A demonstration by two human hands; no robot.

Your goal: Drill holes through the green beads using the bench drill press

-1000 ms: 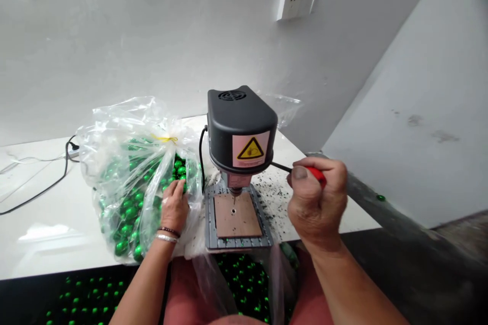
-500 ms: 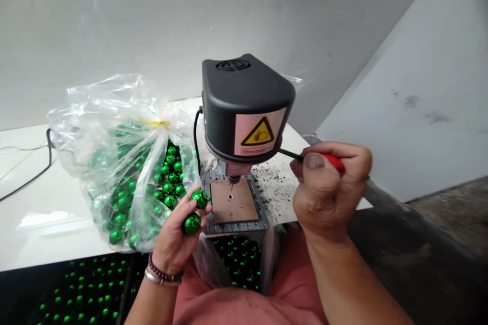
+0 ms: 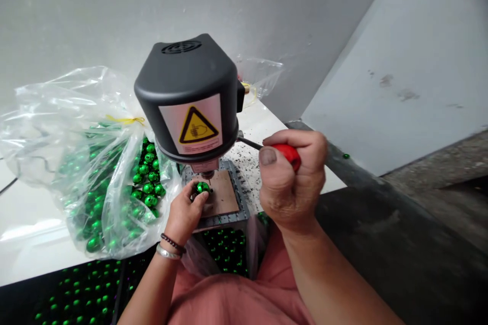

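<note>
My left hand (image 3: 187, 213) pinches a shiny green ball (image 3: 202, 187) over the brown board (image 3: 223, 196) on the base of a drill press (image 3: 186, 91). The thin bit sits just above or at the ball; contact cannot be made out. A second ball, if still in the palm, is hidden by the fingers. My right hand (image 3: 295, 183) is closed around the red knob (image 3: 288, 156) of the press's lever (image 3: 249, 142). On the press's dark housing is a yellow warning label (image 3: 196, 126).
Left of the press, a clear plastic bag (image 3: 118, 213) tied with yellow string holds many green balls. Dark shavings (image 3: 249, 183) litter the white table (image 3: 38, 244). Below the base more green balls (image 3: 224, 251) show, with others at lower left (image 3: 82, 292). One lies on the floor (image 3: 346, 156).
My left hand has brought a green ball from beside the board to under the bit. My right hand stays on the knob. The view has shifted, so the press appears further left.
</note>
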